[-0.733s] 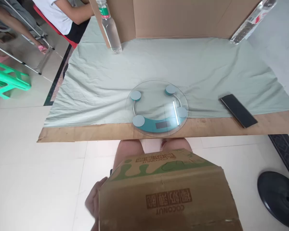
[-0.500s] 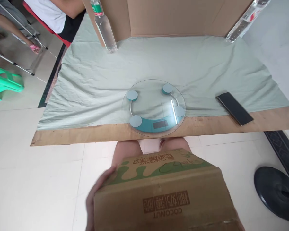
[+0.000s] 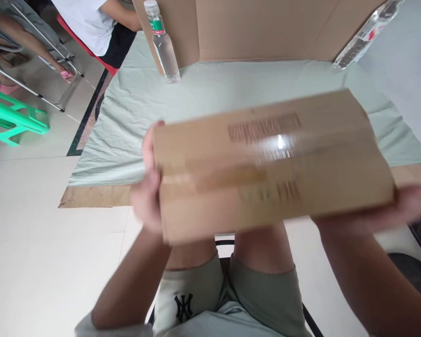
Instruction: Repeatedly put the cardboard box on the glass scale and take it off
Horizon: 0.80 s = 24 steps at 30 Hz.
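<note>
A brown cardboard box (image 3: 210, 150), slightly blurred and tilted up to the right, is held up over the front edge of the table. Its taped side with faint printing faces me. My left hand (image 3: 149, 187) grips the left end, fingers wrapped round it. Under the lower right corner, my right hand (image 3: 389, 210) supports the box, blurred by motion, its fingers reaching past the corner. The box hides the middle of the table, where neither the glass scale nor the phone can be seen now.
A pale green cloth (image 3: 108, 145) covers the table, with a bare wooden edge (image 3: 94, 196) in front. A clear bottle (image 3: 166, 54) stands by an upright cardboard panel (image 3: 266, 30); another bottle (image 3: 368, 35) is at right. A person (image 3: 91, 23) sits at upper left near a green stool (image 3: 14, 117).
The cardboard box has risen from my lap, forward over the table edge, and now covers the scale and phone. Both my hands have come into fuller view with it.
</note>
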Each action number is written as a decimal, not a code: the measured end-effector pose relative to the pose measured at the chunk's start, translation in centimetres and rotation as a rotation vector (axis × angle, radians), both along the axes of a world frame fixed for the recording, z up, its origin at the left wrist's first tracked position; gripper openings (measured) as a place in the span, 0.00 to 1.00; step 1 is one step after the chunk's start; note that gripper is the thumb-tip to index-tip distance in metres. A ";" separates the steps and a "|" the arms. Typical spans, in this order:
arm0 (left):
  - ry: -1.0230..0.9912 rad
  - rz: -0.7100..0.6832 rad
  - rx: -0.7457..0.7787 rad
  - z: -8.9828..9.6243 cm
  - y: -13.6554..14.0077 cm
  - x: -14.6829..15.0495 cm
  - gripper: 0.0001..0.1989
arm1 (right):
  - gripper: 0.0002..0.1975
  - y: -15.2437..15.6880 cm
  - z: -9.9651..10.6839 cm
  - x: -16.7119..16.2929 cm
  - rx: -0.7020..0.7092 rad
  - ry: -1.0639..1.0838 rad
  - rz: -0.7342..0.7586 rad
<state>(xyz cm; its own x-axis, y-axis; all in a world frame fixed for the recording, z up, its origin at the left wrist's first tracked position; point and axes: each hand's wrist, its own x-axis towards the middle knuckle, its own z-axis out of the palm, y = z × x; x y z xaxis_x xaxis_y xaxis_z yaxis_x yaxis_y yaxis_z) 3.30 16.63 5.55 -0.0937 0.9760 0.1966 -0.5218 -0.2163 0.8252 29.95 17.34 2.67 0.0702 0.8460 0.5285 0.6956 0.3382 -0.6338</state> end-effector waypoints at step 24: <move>0.049 -0.087 0.113 -1.3 12.3 1.3 0.19 | 0.21 8.6 0.1 -1.5 -0.002 1.024 0.322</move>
<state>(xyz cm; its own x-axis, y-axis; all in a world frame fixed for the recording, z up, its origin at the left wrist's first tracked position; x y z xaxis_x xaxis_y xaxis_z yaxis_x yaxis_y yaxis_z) 4.59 28.94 4.29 0.0025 0.9514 0.3080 -0.5025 -0.2651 0.8229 28.49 25.93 2.74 0.2529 0.9046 0.3430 -0.2888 0.4090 -0.8656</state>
